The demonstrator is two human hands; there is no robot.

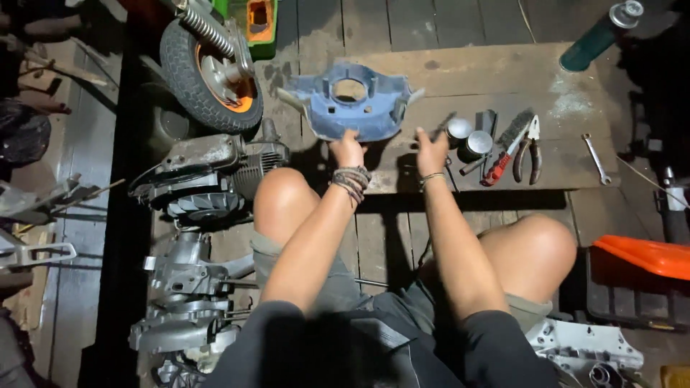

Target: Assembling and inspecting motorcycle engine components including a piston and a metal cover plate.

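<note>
The left hand [348, 149] gripped the lower edge of a blue plastic cover [350, 100] lying on a wooden board [496, 72]. The right hand [430, 149] pinched a thin tool [443, 126]. Two metal cylinders [467, 136], a wire brush [512, 136], pliers [530, 147] and a wrench [596, 158] lay alongside; an engine [208, 176] and wheel [212, 72] stood left on the plank floor.

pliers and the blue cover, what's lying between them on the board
In the head view, between the pliers and the blue cover lie two metal cylinders, a wire brush and the right hand.

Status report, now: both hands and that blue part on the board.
Left hand grips the blue housing at its near edge. Right hand holds a small thin tool, kind unclear. Tins, wire brush, pliers lie right.
</note>
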